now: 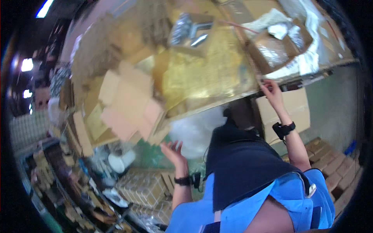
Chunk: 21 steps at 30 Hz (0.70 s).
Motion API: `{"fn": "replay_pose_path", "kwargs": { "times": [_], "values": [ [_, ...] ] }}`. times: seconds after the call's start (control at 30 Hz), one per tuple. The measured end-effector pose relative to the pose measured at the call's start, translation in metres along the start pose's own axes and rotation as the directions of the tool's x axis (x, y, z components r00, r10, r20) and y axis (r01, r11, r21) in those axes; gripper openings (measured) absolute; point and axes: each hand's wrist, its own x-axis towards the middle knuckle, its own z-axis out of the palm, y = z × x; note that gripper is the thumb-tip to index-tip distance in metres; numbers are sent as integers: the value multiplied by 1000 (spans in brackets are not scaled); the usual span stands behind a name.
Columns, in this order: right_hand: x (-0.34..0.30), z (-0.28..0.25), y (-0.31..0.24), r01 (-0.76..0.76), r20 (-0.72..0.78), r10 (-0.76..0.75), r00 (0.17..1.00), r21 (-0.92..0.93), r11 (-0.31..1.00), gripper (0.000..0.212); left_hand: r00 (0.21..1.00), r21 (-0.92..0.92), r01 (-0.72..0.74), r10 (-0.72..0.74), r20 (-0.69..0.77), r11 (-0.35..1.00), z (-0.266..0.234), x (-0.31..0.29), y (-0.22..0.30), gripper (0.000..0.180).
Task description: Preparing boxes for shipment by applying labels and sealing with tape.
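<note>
My left hand (174, 154) is open, palm turned up and fingers bent apart. It is just below the corner of a heap of flattened, overlapping cardboard boxes (130, 103), and I cannot tell if it touches them. At the front edge of the worktable (208, 73), my right hand (273, 94) has loosely curled fingers that look apart, and nothing shows in them. Its fingertips reach the table rim, close to an open cardboard box (257, 62) holding clear plastic bags (274, 52). Motion blurs both hands slightly.
A small open box (192, 35) with shiny metal parts sits farther back on the table. Below stand a large carton (285, 112) and a clear plastic bag (196, 130). Strapped cartons (142, 186) lie at lower left, stacked brown boxes (330, 167) at lower right.
</note>
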Motion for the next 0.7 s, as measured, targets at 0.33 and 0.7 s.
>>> {"fn": "replay_pose_path", "kwargs": {
  "times": [0.33, 0.7],
  "values": [
    [14, 34, 5, -208, 89, 188, 978, 384, 900, 30, 990, -241, -40, 7, -139, 970, -37, 71, 1, 70],
    [-5, 62, -45, -611, 705, 170, 688, 438, 659, 41, 996, -208, -33, 16, -83, 977, -46, -1, -56, 57]
  ]
}}
